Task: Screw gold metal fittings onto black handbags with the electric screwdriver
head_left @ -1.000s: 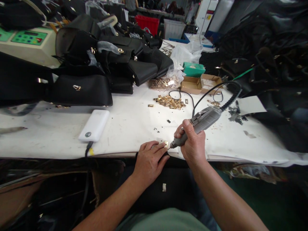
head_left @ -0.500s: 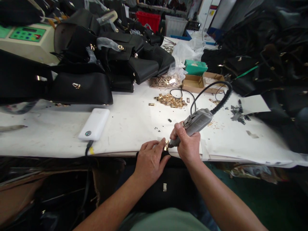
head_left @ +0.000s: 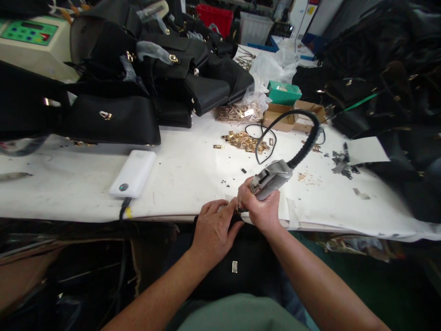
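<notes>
My right hand point(head_left: 263, 211) is wrapped around a grey electric screwdriver point(head_left: 274, 178), tilted with its tip down to the left. The tip meets a small gold metal fitting point(head_left: 237, 211) at the table edge, mostly hidden by my fingers. My left hand point(head_left: 214, 232) grips the edge of a black bag point(head_left: 251, 262) beside that fitting, fingers on top and thumb toward me. On the bag's face in my lap sits a small gold rectangular plate point(head_left: 234, 266).
A pile of gold fittings point(head_left: 246, 141) and tiny black screws point(head_left: 225, 183) lie beyond my hands. A white power bank point(head_left: 133, 174) with a cable is at left, black bags point(head_left: 113, 117) behind it. Small cardboard boxes point(head_left: 279, 117) and black scraps point(head_left: 341, 163) lie to the right.
The screwdriver has moved left and stands steeper, its tip now at the fitting by my left fingers. Its cable loop has shifted left. My left hand stays nearly still.
</notes>
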### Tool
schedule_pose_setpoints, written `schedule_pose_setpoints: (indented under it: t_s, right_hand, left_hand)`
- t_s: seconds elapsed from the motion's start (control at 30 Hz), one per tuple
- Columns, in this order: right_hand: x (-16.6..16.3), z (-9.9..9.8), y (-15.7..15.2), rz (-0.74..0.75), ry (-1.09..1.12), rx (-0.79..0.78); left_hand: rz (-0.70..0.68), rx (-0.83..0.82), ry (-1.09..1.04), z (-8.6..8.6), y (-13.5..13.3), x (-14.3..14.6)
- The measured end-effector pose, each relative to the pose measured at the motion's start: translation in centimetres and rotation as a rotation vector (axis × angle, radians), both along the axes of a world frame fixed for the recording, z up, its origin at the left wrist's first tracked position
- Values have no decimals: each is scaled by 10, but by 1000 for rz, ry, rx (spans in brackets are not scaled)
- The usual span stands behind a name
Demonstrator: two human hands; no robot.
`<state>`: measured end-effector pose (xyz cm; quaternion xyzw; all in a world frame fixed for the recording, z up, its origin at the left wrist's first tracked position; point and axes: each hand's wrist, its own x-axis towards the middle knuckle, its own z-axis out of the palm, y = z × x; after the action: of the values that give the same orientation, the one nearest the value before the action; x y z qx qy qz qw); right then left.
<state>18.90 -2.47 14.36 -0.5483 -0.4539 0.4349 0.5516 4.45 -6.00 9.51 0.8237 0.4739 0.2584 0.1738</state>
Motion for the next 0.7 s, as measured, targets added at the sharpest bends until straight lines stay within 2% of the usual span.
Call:
schedule_pose_setpoints:
  t_s: [0.17, 0.43, 0.6, 0.7]
  right_hand:
    - [-1, -1, 6, 65, -40, -26]
    - [-10, 8, 7, 54, -19, -48]
    - [-9, 14, 12, 156, 133, 3]
    - [-5, 14, 12, 155, 228, 28]
  left_hand:
    - [16, 6, -10, 0, 0, 1]
    - [-2, 118, 3, -2, 2, -2]
    - [-12, 246, 16, -9, 9, -3]
    - [-20, 279, 25, -12, 12, -3]
